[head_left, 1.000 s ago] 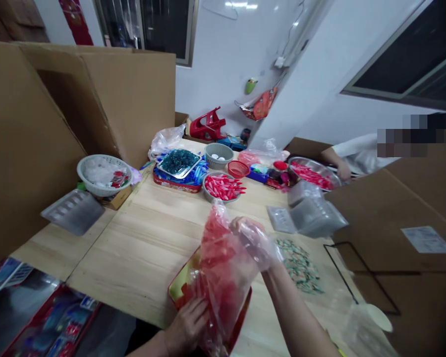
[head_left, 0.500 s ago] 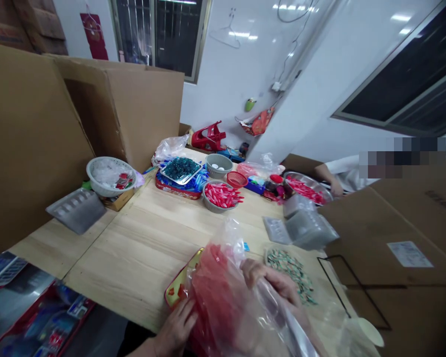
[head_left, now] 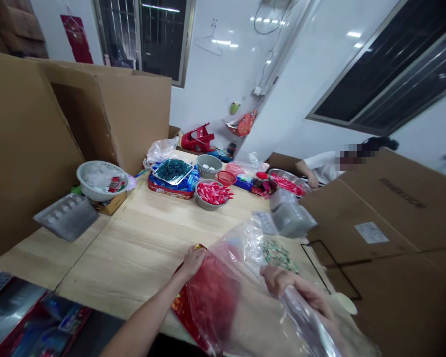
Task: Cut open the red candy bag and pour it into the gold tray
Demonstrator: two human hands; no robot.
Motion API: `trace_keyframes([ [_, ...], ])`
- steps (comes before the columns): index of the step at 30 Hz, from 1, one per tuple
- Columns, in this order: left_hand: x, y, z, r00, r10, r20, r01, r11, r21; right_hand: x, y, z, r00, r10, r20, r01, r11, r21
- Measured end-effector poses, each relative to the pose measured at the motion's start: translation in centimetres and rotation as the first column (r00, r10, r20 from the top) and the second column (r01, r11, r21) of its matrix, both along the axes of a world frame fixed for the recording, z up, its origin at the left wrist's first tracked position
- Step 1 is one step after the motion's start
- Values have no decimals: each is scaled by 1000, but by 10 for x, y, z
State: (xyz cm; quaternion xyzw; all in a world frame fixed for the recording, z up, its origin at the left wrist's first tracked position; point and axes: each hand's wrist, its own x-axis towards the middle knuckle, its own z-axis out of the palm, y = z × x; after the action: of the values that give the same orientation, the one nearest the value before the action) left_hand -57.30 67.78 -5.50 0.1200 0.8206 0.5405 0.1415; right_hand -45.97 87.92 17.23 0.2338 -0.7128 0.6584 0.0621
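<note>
A clear plastic bag full of small red pieces lies over a red tray at the near edge of the wooden table. My left hand reaches forward, and its fingers grip the bag's far left edge by the tray's rim. My right hand is closed on the bag's right side and pulls the plastic taut. A patch of small green pieces lies just beyond the bag.
Tall cardboard sheets wall the left, and cardboard boxes stand on the right. Far on the table are a bowl of red pieces, a tray of dark green pieces, a white basket and stacked clear blister trays. Another person sits behind.
The bag has been lowered from upright to lying over the tray. My left hand moved from the bag's near bottom to its far edge. My right hand dropped to the right.
</note>
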Motion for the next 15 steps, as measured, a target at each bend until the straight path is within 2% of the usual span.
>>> trace_keyframes([
  [3,-2,3,-8,999,-17,28,16,999,34,3,10,-2,977,-207,-48,206,978,-22],
  [7,-3,-6,-11,998,13,54,-18,996,84,-5,22,-12,893,-428,-138,422,904,-71],
  [9,-5,-10,-12,996,40,74,-48,994,100,-18,29,-20,845,-524,-108,514,851,-108],
  [11,-7,-14,-12,993,65,94,-75,991,113,-37,40,-28,769,-639,-7,625,754,-204],
  [13,-8,-19,-13,990,91,112,-105,986,128,-59,55,-33,682,-723,111,711,620,-332],
  [15,-8,-25,-13,983,128,134,-146,979,141,-80,73,-35,611,-774,164,750,500,-432],
])
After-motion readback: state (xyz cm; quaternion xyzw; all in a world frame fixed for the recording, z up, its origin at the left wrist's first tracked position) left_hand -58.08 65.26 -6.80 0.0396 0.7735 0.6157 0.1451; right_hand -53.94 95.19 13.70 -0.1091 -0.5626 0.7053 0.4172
